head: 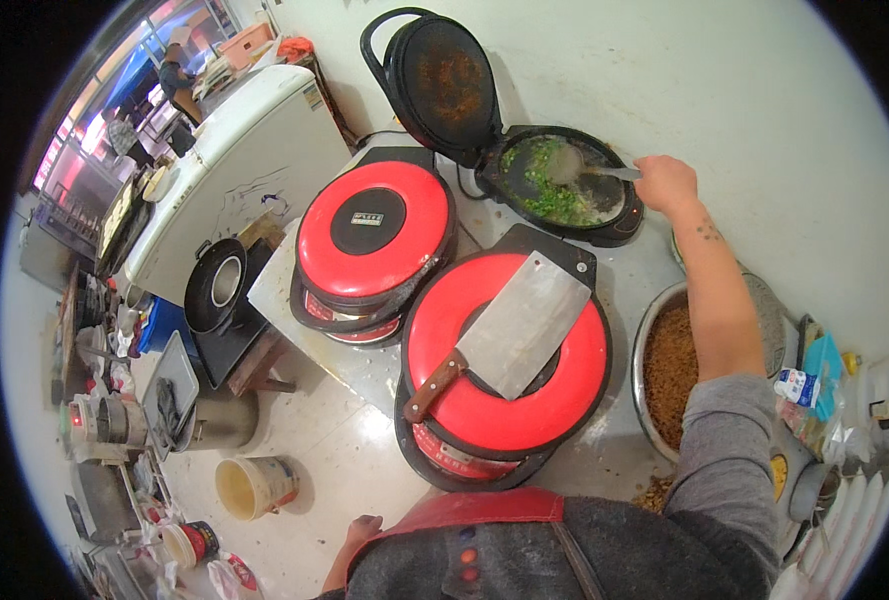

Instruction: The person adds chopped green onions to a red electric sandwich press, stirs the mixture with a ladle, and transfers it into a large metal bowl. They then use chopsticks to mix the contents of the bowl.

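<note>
My right hand (667, 184) grips the handle of a metal ladle or spatula (617, 173), whose round head lies among chopped greens (545, 184) in an opened electric griddle (626, 226). The griddle's black lid (452, 81) stands raised at its left. Nearer to me, a cleaver with a wooden handle (523, 322) rests across the red lid of a closed electric griddle (429, 330). Another closed red griddle (317, 247) sits to its left. My left hand (365, 527) hangs low beside my apron, partly hidden; whether it holds anything is unclear.
A metal basin of brown crumbly food (669, 375) stands under my right forearm. Left of the table are a black pan (195, 292), a white freezer-like cabinet (257, 165) and a bucket on the floor (245, 489). Two people are far off at the upper left.
</note>
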Available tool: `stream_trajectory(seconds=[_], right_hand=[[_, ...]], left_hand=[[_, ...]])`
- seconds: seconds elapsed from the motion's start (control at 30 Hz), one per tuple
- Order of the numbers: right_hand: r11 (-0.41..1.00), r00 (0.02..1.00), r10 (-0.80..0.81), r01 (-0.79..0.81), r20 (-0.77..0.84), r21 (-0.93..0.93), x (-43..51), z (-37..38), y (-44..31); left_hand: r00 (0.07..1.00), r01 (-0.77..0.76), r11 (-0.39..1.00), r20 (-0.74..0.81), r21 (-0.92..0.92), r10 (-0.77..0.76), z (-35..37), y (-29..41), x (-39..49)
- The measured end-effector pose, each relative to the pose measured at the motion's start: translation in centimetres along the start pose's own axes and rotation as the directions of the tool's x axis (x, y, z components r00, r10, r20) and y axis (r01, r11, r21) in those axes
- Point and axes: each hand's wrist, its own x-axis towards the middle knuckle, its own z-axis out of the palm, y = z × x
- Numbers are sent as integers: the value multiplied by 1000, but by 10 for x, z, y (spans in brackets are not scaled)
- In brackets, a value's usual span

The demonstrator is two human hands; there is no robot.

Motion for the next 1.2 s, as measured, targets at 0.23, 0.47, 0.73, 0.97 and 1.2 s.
stream_trajectory(seconds=[0.23, 0.47, 0.73, 0.97, 1.2], right_hand=[[995, 998, 62, -59, 34, -75, -3, 33, -11], [978, 985, 99, -123, 145, 168, -8, 48, -8], [964, 989, 123, -138, 81, 226, 28, 64, -47], [970, 991, 134, -134, 14, 203, 40, 69, -79], [992, 998, 63, -63, 10, 113, 33, 52, -62]], left_hand=[[1000, 1, 1000, -6, 0, -1, 6, -16, -2], [999, -30, 998, 23, 52, 29, 13, -32, 2], [1000, -3, 993, 15, 120, 1, 10, -30, -4], [999, -53, 992, 15, 114, 52, 13, -40, -2], [1000, 30, 996, 5, 83, -30, 7, -16, -15]])
